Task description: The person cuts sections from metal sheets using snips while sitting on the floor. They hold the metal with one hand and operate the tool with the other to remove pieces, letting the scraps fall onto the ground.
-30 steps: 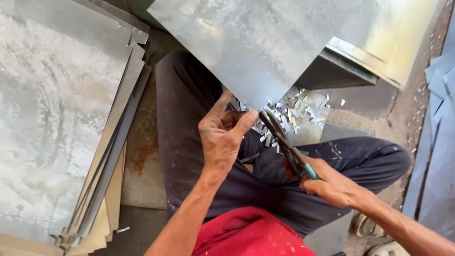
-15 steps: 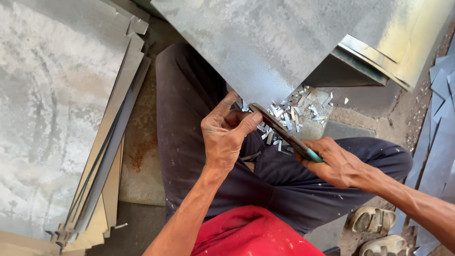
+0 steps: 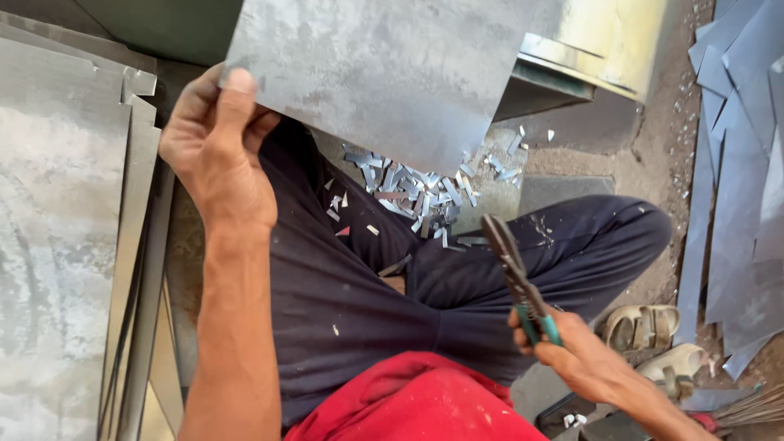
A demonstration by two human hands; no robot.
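The top of the metal sheet (image 3: 392,73) runs out of view, and your right hand (image 3: 572,351) hides most of the snips' (image 3: 510,269) green grips. Your left hand (image 3: 216,155) is raised, fingers pinching the sheet's lower left corner, thumb on top. Below and right of the sheet, your right fist is clenched around the snips, blades closed, over your lap, apart from it.

Daylight was even and bright — warm glare struck the yellowish folded metal box (image 3: 600,37) at upper right, soft shadow lay beneath the grey metal sheet (image 3: 392,73); focus stayed sharp.
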